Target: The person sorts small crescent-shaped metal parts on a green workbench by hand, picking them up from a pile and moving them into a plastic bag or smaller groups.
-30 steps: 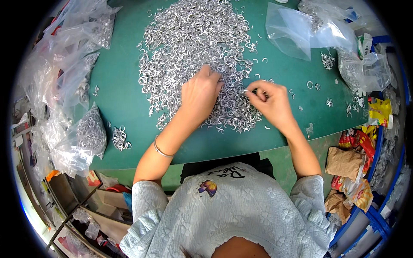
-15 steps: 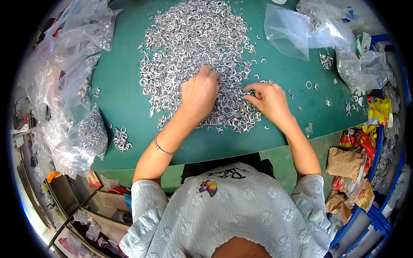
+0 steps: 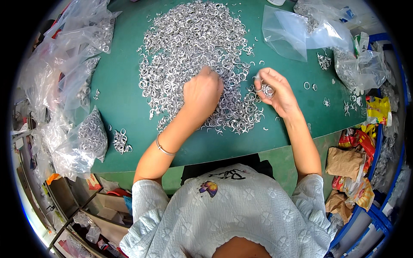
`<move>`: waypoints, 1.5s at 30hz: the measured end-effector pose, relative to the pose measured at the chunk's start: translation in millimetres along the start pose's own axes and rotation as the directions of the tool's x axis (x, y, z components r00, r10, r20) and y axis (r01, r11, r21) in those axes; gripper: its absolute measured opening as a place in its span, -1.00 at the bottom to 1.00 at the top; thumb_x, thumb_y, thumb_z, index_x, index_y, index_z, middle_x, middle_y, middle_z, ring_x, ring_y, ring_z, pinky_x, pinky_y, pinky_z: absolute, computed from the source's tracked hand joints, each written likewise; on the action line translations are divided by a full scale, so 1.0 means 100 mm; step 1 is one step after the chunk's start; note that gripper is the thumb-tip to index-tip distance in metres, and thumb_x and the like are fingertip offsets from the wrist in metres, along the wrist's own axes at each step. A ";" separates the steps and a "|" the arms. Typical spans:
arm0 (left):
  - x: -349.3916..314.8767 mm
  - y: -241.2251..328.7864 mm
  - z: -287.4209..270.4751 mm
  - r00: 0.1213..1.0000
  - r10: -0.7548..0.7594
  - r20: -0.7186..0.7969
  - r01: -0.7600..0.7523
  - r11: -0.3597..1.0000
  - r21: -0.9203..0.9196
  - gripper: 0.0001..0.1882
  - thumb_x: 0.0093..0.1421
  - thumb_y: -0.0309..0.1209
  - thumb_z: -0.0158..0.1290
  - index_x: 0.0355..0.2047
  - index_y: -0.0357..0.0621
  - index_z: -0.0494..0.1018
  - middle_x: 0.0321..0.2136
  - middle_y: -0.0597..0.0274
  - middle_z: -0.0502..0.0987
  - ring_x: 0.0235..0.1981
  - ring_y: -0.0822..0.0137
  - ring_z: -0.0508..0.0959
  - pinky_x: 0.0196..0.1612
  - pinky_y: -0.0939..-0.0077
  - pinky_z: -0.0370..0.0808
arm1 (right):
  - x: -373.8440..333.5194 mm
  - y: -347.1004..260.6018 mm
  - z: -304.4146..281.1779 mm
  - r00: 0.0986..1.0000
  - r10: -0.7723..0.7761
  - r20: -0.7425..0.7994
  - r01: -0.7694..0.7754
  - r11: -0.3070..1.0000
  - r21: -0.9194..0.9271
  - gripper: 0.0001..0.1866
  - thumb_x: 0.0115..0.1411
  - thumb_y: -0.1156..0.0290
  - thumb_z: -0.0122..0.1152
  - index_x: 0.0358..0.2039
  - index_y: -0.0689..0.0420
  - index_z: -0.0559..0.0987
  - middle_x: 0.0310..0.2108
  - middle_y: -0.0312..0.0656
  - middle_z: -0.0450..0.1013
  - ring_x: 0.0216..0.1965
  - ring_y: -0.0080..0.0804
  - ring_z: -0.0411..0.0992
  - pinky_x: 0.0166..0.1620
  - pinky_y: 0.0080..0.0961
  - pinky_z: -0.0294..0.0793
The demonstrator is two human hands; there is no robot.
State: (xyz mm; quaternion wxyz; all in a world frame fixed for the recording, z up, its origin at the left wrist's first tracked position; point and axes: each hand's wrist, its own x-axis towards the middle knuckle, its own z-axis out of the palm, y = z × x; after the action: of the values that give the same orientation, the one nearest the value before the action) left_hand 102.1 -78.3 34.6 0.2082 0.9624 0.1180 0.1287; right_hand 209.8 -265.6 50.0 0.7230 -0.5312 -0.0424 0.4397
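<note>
A wide heap of small silvery metal rings (image 3: 189, 38), some of them open crescents, covers the middle of the green table. My left hand (image 3: 203, 91) rests over the heap with its fingers curled down and pressed together; their tips, and anything in them, are hidden. At the heap's right edge my right hand (image 3: 277, 91) is turned partly palm up. Several metal rings (image 3: 267, 90) lie in its curled fingers, and thumb and forefinger come close together over the heap's border.
Clear plastic bags (image 3: 92, 133) of metal parts line the table's left side. A flat clear bag (image 3: 285, 34) and another filled bag (image 3: 348, 69) lie at the far right. Small ring clusters (image 3: 121, 142) sit apart from the heap. Packaging and a blue rack (image 3: 378, 221) stand at right.
My right hand has turned palm up and shifted slightly right and farther away, showing rings in its fingers. My left hand has barely moved over the heap.
</note>
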 end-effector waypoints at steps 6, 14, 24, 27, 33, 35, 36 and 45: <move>0.04 -0.14 -0.13 0.957 -0.269 0.112 0.275 0.704 -0.655 -0.91 0.13 -0.49 -0.05 -0.47 -0.23 0.41 -0.54 0.25 0.38 -0.66 0.47 0.29 -0.62 0.57 0.27 | 0.37 0.09 0.15 0.830 -0.545 0.118 0.343 0.332 -0.878 -0.86 0.13 0.37 0.22 -0.35 0.14 0.61 -0.47 -0.22 0.54 -0.50 -0.39 0.48 -0.42 -0.39 0.43; 0.11 -0.23 -0.31 0.818 -0.218 0.532 0.524 -0.097 -0.846 -0.86 0.28 -0.42 -0.14 -0.40 -0.18 0.33 -0.49 0.12 0.47 -0.64 0.58 0.26 -0.71 0.77 0.11 | 0.51 0.07 0.12 0.874 -0.472 0.114 0.345 0.439 -0.830 -0.90 0.06 0.44 0.19 -0.38 0.14 0.56 -0.55 -0.21 0.49 -0.59 -0.30 0.41 -0.55 -0.39 0.33; 0.39 -0.06 0.03 0.997 -0.026 0.067 0.044 0.956 -0.290 -0.87 0.09 -0.42 0.14 -0.39 -0.22 0.54 -0.41 0.06 0.55 -0.40 0.18 0.56 -0.34 0.33 0.47 | 0.46 0.00 -0.19 0.996 -0.076 0.037 0.071 0.988 0.138 -0.83 0.23 0.37 0.07 -0.27 0.22 0.47 -0.38 -0.21 0.42 -0.60 -0.63 0.26 -0.65 -0.75 0.10; 0.44 -0.05 0.15 0.998 0.035 0.060 -0.030 0.995 -0.091 -0.82 0.00 -0.40 0.21 -0.39 -0.23 0.54 -0.38 0.01 0.55 -0.36 0.01 0.56 -0.31 0.20 0.47 | 0.39 0.01 -0.10 0.991 -0.122 -0.053 0.100 0.947 -0.305 -0.82 0.19 0.37 0.19 -0.28 0.22 0.55 -0.47 -0.33 0.44 -0.56 -0.74 0.26 -0.63 -0.78 0.13; 0.43 -0.10 0.14 0.996 0.075 0.054 -0.061 0.972 -0.227 -0.85 0.09 -0.41 0.14 -0.37 -0.25 0.54 -0.46 0.06 0.56 -0.43 0.10 0.57 -0.35 0.25 0.47 | 0.33 -0.02 0.00 0.932 -0.361 0.040 0.334 0.810 -0.483 -0.80 0.19 0.40 0.19 -0.24 0.25 0.58 -0.52 -0.37 0.43 -0.61 -0.81 0.21 -0.67 -0.77 0.11; 0.41 -0.17 0.10 1.000 0.023 -0.020 -0.030 0.887 -0.461 -0.84 0.16 -0.39 0.09 -0.39 -0.26 0.54 -0.54 0.17 0.52 -0.53 0.29 0.51 -0.45 0.36 0.42 | 0.27 -0.18 0.03 0.994 -0.105 0.005 0.105 0.988 -0.115 -0.77 0.21 0.40 0.14 -0.20 0.29 0.55 -0.49 -0.34 0.43 -0.64 -0.79 0.18 -0.70 -0.79 0.10; 0.42 -0.16 0.07 0.999 -0.001 -0.049 -0.028 0.818 -0.575 -0.82 0.19 -0.38 0.07 -0.40 -0.26 0.55 -0.58 0.23 0.50 -0.57 0.39 0.47 -0.50 0.42 0.39 | 0.26 -0.19 -0.01 0.998 -0.063 0.017 0.063 0.998 0.004 -0.75 0.21 0.42 0.12 -0.16 0.31 0.52 -0.47 -0.33 0.42 -0.65 -0.77 0.17 -0.71 -0.79 0.08; 0.16 -0.12 -0.19 0.952 -0.141 0.273 0.301 0.615 -0.729 -0.80 0.26 -0.37 0.03 -0.44 -0.23 0.46 -0.54 0.43 0.45 -0.61 0.65 0.26 -0.59 0.74 0.19 | 0.30 0.01 -0.13 0.956 0.131 0.262 -0.241 0.859 0.451 -0.65 0.26 0.36 0.00 -0.04 0.35 0.41 -0.44 -0.27 0.40 -0.61 -0.66 0.23 -0.67 -0.79 0.18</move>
State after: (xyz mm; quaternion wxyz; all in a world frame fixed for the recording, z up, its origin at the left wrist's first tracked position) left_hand 109.6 -56.1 49.9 0.6181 0.7701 0.1504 0.0477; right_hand 233.9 -254.8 31.4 0.7760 -0.2854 0.0390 0.5611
